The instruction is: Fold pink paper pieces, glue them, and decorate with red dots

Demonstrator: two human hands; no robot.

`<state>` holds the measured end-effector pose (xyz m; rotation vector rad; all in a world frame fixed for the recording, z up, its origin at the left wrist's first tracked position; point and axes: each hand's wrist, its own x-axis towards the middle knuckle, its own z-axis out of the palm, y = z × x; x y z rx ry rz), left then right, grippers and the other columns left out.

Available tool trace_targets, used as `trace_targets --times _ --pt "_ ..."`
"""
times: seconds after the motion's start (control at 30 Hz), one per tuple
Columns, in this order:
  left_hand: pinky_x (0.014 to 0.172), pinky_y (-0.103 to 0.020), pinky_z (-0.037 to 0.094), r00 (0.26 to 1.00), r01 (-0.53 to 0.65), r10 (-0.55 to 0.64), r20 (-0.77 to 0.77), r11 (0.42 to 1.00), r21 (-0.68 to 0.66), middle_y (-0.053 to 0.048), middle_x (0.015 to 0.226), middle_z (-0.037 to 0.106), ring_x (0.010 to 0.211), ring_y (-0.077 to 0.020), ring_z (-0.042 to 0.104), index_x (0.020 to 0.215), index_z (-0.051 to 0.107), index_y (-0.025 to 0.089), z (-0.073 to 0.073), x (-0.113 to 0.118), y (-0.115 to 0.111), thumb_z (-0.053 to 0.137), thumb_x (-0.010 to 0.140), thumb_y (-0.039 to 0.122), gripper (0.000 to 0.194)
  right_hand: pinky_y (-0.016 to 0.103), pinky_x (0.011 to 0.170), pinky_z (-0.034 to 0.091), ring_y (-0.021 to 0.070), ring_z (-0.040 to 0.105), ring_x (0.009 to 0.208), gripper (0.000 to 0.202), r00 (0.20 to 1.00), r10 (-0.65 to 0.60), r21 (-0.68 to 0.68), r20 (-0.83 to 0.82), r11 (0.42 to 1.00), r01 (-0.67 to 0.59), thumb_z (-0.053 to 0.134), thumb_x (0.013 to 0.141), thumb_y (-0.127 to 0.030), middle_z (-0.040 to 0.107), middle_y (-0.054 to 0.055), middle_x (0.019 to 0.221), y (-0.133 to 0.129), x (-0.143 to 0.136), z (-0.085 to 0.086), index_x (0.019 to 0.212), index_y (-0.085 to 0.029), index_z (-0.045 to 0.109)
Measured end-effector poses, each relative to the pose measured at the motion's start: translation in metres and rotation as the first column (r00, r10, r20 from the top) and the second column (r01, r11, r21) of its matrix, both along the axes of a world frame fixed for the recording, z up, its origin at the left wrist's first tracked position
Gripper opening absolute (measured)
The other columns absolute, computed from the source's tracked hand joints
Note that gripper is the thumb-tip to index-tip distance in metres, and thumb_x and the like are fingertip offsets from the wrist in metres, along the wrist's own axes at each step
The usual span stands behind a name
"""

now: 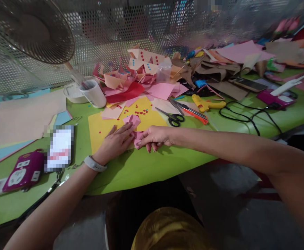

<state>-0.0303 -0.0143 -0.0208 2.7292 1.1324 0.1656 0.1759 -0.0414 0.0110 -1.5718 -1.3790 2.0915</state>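
My left hand (117, 139) lies flat with its fingers stretched over a piece of pink paper (133, 120) on a yellow sheet (157, 117). Close beside it, my right hand (153, 137) pinches the near edge of the pink paper, with the thumb on top. Whether the pink shows one folded piece or two is hidden by my fingers. Small red paper squares (141, 112) lie scattered on the yellow sheet beyond my hands. Black-handled scissors (175, 119) rest just past my right wrist.
An orange utility knife (197, 114) and a yellow glue gun (206, 104) lie behind the scissors. Paper scraps (120, 81) pile up at the back. A white cup (94, 93), a phone (60, 147) and a purple device (24, 172) are on the left. A fan (32, 31) stands behind.
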Motion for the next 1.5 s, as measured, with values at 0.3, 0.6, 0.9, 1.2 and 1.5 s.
trace_targets --times 0.3,0.6,0.9,1.2,1.5 --pt "0.119 -0.052 0.018 1.000 -0.006 0.006 -0.017 1.000 -0.012 -0.006 0.154 0.039 0.142 -0.0211 0.037 0.144 0.043 0.026 0.002 0.000 0.000 0.028 0.100 0.045 0.051 0.012 0.033 0.029 0.0057 0.051 0.033 0.014 0.995 0.028 0.024 0.099 0.999 -0.030 0.074 0.082 -0.024 0.059 -0.004 0.043 0.004 -0.004 -0.005 0.081 -0.013 0.065" --pt "0.120 -0.050 0.018 1.000 0.003 -0.003 0.004 1.000 -0.007 -0.006 0.153 0.040 0.141 -0.0210 0.038 0.143 0.044 0.025 0.001 -0.001 0.000 0.029 0.099 0.044 0.050 0.016 0.038 0.033 0.0091 0.058 0.041 0.022 0.983 0.030 0.259 0.182 0.963 -0.077 0.058 0.094 -0.031 0.065 0.001 0.055 -0.014 0.006 0.006 0.102 -0.012 0.065" --pt "0.120 -0.049 0.018 1.000 0.001 -0.001 -0.008 1.000 -0.016 -0.005 0.155 0.037 0.142 -0.0205 0.037 0.144 0.042 0.026 0.000 -0.002 0.001 0.035 0.098 0.037 0.048 0.049 0.115 0.030 0.0294 0.035 0.142 0.076 0.782 0.003 0.781 0.623 -0.042 -0.623 0.051 0.089 -0.062 0.042 0.022 0.149 -0.048 0.012 -0.025 0.139 -0.005 0.049" --pt "0.120 -0.050 0.017 1.000 -0.001 0.001 -0.018 1.000 -0.005 -0.005 0.155 0.038 0.142 -0.0199 0.037 0.147 0.039 0.026 -0.001 -0.001 0.001 0.030 0.100 0.045 0.051 0.053 0.120 0.017 0.0322 0.032 0.143 0.092 0.698 -0.032 0.697 0.715 -0.035 -0.716 0.036 0.087 -0.075 0.041 0.023 0.149 -0.053 0.012 -0.039 0.144 -0.003 0.041" --pt "0.118 -0.052 0.020 0.999 -0.016 0.014 -0.051 0.999 -0.029 -0.005 0.155 0.036 0.143 -0.0219 0.035 0.148 0.037 0.028 -0.002 -0.001 0.004 0.032 0.099 0.044 0.051 0.052 0.120 0.013 0.0284 0.025 0.147 0.087 0.682 -0.031 0.683 0.730 0.006 -0.731 0.029 0.091 -0.071 0.030 0.020 0.155 -0.057 0.023 -0.038 0.147 -0.004 0.036"
